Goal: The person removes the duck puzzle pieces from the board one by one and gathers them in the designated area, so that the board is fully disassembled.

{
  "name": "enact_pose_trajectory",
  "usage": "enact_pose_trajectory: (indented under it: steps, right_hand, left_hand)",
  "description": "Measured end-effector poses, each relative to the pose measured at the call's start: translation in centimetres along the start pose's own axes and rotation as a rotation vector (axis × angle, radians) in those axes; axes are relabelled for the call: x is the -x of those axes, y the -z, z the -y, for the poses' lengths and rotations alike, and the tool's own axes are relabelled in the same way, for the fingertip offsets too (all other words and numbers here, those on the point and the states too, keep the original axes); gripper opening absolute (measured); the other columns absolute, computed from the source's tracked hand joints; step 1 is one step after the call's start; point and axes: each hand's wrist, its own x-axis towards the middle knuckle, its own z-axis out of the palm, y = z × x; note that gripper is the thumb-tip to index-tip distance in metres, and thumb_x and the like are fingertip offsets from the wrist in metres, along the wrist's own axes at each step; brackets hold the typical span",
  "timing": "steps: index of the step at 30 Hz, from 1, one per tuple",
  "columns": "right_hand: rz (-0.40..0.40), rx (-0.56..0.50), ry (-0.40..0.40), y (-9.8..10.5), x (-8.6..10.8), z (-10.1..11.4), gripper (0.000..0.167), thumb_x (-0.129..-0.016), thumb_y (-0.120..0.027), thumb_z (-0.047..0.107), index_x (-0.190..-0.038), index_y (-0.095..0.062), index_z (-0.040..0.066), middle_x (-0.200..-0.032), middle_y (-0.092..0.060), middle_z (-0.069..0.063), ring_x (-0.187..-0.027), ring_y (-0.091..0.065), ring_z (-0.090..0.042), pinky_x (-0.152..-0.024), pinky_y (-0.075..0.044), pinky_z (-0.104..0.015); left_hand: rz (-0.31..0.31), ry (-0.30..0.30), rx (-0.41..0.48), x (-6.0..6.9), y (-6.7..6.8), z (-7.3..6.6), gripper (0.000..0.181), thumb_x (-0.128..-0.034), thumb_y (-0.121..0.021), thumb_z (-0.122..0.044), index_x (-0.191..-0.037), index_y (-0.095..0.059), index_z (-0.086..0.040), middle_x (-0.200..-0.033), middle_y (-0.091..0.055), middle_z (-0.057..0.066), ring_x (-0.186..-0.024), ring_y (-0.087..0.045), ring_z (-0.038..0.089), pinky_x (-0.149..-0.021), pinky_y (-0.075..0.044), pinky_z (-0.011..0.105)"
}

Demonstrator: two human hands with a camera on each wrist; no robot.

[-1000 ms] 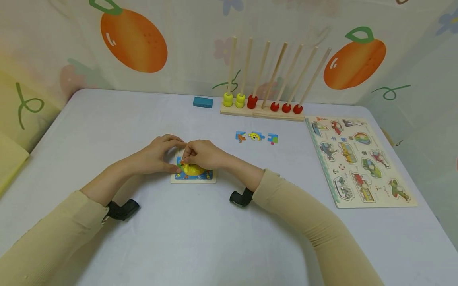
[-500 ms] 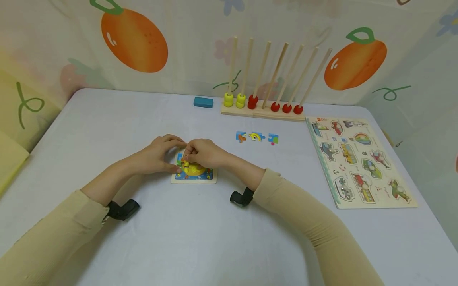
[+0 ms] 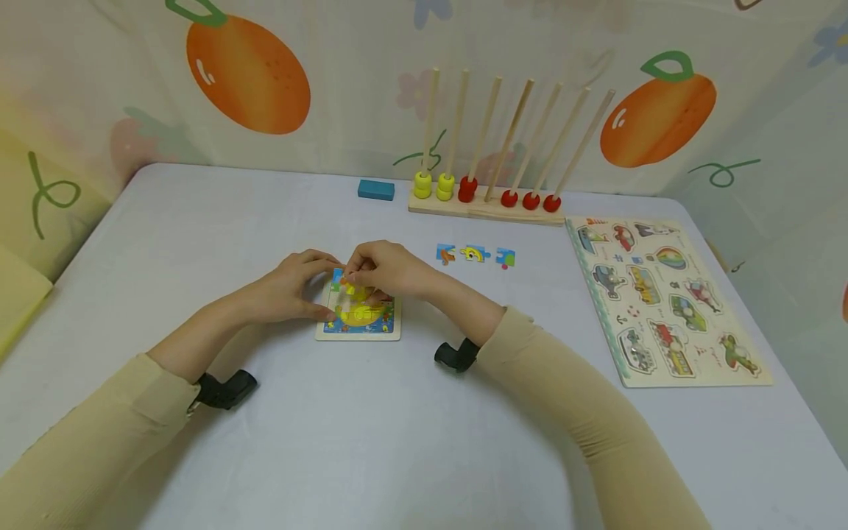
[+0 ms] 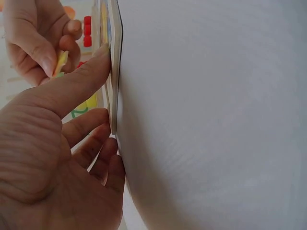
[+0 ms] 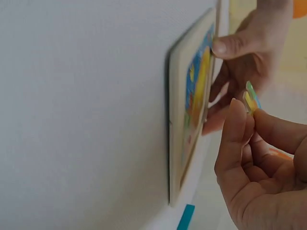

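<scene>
A small square jigsaw puzzle board (image 3: 358,338) with a yellow and blue picture lies flat on the table in the head view. My left hand (image 3: 285,287) holds it at the left side, thumb on the rim and fingertips along the far edge. Over the board, my right hand (image 3: 397,269) pinches a small yellow, green and blue puzzle piece (image 5: 250,99) between thumb and forefinger. The piece is raised off the board in the right wrist view. Part of the board's upper right is hidden under the right hand.
Three loose puzzle pieces (image 3: 474,253) lie in a row behind and right of the board. Farther back stand a teal block (image 3: 375,190) and a wooden bead rack (image 3: 486,210) with upright pegs. A larger vehicle puzzle board (image 3: 712,346) lies at the right.
My right hand has lifted a little and shifted away from me and to the right, with the puzzle piece pinched, baring more of the board. The left hand has stayed in place.
</scene>
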Motion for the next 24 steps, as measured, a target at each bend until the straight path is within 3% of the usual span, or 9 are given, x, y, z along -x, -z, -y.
enact_pose_trajectory:
  steps: [8, 14, 24]
  right_hand:
    - [-0.021, -0.025, 0.022, 2.1, 1.0, -0.5, 0.014, -0.098, -0.061, 0.017, -0.106, -0.063, 0.005, -0.086, -0.064, -0.008, -0.075, -0.064, -0.018, -0.074, -0.059, -0.023]
    - [-0.070, -0.039, 0.009, 3.9, 2.1, -1.6, 0.015, -0.096, -0.064, 0.017, -0.105, -0.064, 0.005, -0.094, -0.067, -0.011, -0.076, -0.062, -0.018, -0.074, -0.060, -0.025]
    - [-0.119, -0.070, -0.026, 6.6, 4.0, -3.7, 0.017, -0.095, -0.065, 0.013, -0.107, -0.063, 0.002, -0.091, -0.063, -0.008, -0.078, -0.063, -0.019, -0.074, -0.059, -0.025]
  left_hand:
    - [-0.008, 0.005, -0.013, 0.0, -0.1, 0.0, 0.069, -0.0806, -0.080, -0.023, -0.139, -0.051, -0.002, -0.149, -0.041, 0.018, -0.140, -0.030, 0.044, -0.115, -0.026, 0.065]
    - [-0.008, 0.013, -0.013, 0.0, -0.1, -0.2, 0.070, -0.0809, -0.080, -0.022, -0.141, -0.050, -0.003, -0.148, -0.041, 0.018, -0.140, -0.031, 0.043, -0.115, -0.027, 0.064]
    - [-0.014, 0.018, -0.003, 0.0, -0.2, -0.2, 0.069, -0.0807, -0.080, -0.021, -0.141, -0.051, -0.004, -0.149, -0.042, 0.018, -0.141, -0.029, 0.042, -0.116, -0.026, 0.065]
